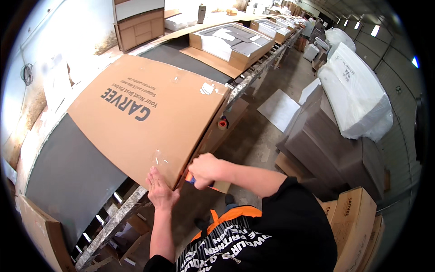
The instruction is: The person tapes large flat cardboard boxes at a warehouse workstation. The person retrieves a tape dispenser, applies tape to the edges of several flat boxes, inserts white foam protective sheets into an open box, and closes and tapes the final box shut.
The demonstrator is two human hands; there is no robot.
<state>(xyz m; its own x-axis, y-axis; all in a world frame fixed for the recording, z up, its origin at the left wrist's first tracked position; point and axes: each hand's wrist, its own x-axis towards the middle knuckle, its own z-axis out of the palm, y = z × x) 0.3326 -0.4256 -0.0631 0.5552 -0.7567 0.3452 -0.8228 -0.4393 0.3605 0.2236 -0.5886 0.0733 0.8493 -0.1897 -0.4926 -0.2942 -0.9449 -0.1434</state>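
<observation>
Cardboard box [149, 104]; left hand [161, 191] at corner; right hand [205, 170] at edge; aisle [253, 147] alongside.

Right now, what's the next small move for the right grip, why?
Probably draw the orange-and-blue tool along the side edge of the carton: the right grip holds it by that edge, and the left grip rests at the near corner, which should steady things.

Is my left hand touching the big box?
Touching. The head view shows your left hand resting on the big box, near its closest corner.
</observation>
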